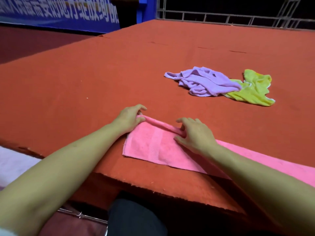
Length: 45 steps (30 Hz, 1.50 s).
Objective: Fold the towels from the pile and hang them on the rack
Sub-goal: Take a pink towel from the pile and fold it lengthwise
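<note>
A pink towel (153, 147) lies flat along the near edge of the red table (119, 65), stretching off to the right. Its far edge is curled up into a narrow roll. My left hand (130, 119) pinches the left end of that roll between thumb and fingers. My right hand (194, 133) grips the roll further right, fingers curled over it. A crumpled purple towel (202, 81) and a crumpled yellow towel (252, 90) lie together in a pile at the far right. No rack shows in this view.
The table's ragged front edge (153, 183) runs just before my body. A metal railing (221, 19) stands behind the table, a blue banner (59, 12) at the back left. A white-pink cloth (15, 160) lies low at the left.
</note>
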Tool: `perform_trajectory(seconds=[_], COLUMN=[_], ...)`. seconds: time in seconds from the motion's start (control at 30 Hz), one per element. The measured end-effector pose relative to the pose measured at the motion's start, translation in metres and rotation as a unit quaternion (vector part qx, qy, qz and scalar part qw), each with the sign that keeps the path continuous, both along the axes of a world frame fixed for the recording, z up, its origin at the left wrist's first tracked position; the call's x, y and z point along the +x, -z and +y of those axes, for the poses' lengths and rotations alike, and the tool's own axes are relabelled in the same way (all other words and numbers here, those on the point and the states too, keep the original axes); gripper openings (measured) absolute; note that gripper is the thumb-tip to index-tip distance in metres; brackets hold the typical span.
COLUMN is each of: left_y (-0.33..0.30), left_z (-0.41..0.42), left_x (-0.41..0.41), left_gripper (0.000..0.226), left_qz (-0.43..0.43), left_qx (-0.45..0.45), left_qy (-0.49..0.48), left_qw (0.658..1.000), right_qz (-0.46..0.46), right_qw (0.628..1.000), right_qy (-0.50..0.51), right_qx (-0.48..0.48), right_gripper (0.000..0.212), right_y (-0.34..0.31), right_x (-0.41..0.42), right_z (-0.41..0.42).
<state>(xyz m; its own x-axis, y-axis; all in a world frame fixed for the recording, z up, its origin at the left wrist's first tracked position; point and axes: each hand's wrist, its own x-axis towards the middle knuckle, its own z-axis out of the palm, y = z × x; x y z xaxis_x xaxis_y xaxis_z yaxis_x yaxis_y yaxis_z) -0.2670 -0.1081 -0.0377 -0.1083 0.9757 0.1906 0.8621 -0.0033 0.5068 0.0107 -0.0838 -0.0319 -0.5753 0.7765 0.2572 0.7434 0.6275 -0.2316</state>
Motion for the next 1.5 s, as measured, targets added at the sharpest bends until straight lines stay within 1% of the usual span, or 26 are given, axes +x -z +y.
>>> perform_trajectory(seconds=[0.1,0.23,0.33,0.4,0.47,0.53,0.67,0.77,0.9,1.0,1.07,1.1,1.17,1.2,1.27,1.33,1.43,1.5], left_y=[-0.001,-0.007,-0.017,-0.017,-0.013,-0.008,-0.002,0.003,0.007,0.011,0.011,0.009,0.002,-0.001,-0.006,-0.009,-0.013,-0.011], left_z=[-0.006,-0.020,-0.040,-0.061,-0.087,-0.110,-0.141,-0.151,-0.152,-0.155,-0.153,-0.148,-0.131,-0.120,-0.100,-0.088,-0.081,-0.080], left_x=[-0.008,-0.010,-0.008,-0.008,-0.007,-0.005,0.003,0.007,0.006,0.011,0.013,0.014,0.014,0.012,0.008,0.006,0.008,0.008], left_gripper=[0.035,0.030,0.031,0.037,0.045,0.048,0.045,0.043,0.037,0.030,0.030,0.030,0.030,0.030,0.035,0.039,0.042,0.040], left_qz=[-0.018,-0.052,-0.052,-0.053,-0.063,-0.056,-0.050,-0.039,-0.024,0.004,-0.014,-0.035,-0.063,-0.064,-0.055,-0.057,-0.088,-0.106], left_qx=[0.017,0.070,0.114,0.134,0.135,0.127,0.127,0.119,0.107,0.082,0.074,0.082,0.081,0.056,-0.021,-0.076,-0.117,-0.106], left_qy=[-0.003,0.008,0.018,0.017,0.013,0.013,0.013,0.031,0.042,0.065,0.043,0.021,-0.026,-0.044,-0.075,-0.092,-0.048,-0.023], left_qw=[1.000,0.996,0.992,0.989,0.989,0.990,0.991,0.992,0.993,0.995,0.996,0.996,0.994,0.995,0.995,0.991,0.988,0.988], right_qz=[-0.006,0.028,0.049,0.067,0.077,0.075,0.065,0.062,0.076,0.021,0.003,0.017,0.055,0.072,0.087,0.062,-0.003,-0.011], right_qw=[1.000,1.000,0.999,0.997,0.996,0.994,0.993,0.991,0.990,0.988,0.985,0.985,0.987,0.988,0.991,0.995,0.994,0.989], right_qy=[0.005,0.010,-0.004,-0.022,-0.049,-0.075,-0.099,-0.115,-0.111,-0.153,-0.170,-0.170,-0.154,-0.139,-0.101,-0.073,-0.081,-0.095], right_qx=[0.008,0.008,0.005,0.009,0.018,0.023,0.029,0.040,0.032,0.007,-0.004,-0.006,-0.010,-0.012,-0.011,-0.016,-0.071,-0.111], right_gripper=[0.049,0.048,0.048,0.047,0.046,0.047,0.049,0.049,0.048,0.042,0.044,0.044,0.037,0.033,0.032,0.035,0.037,0.035], right_y=[-0.001,-0.008,-0.015,-0.019,-0.021,-0.019,-0.013,-0.009,-0.004,-0.001,-0.002,-0.002,-0.004,-0.005,-0.005,-0.004,0.000,0.001], right_x=[0.004,0.011,0.018,0.023,0.028,0.033,0.042,0.048,0.051,0.055,0.056,0.056,0.051,0.046,0.034,0.022,0.010,0.007], right_z=[0.002,0.003,-0.005,-0.014,-0.027,-0.039,-0.057,-0.065,-0.067,-0.072,-0.073,-0.071,-0.063,-0.056,-0.040,-0.023,-0.007,-0.003])
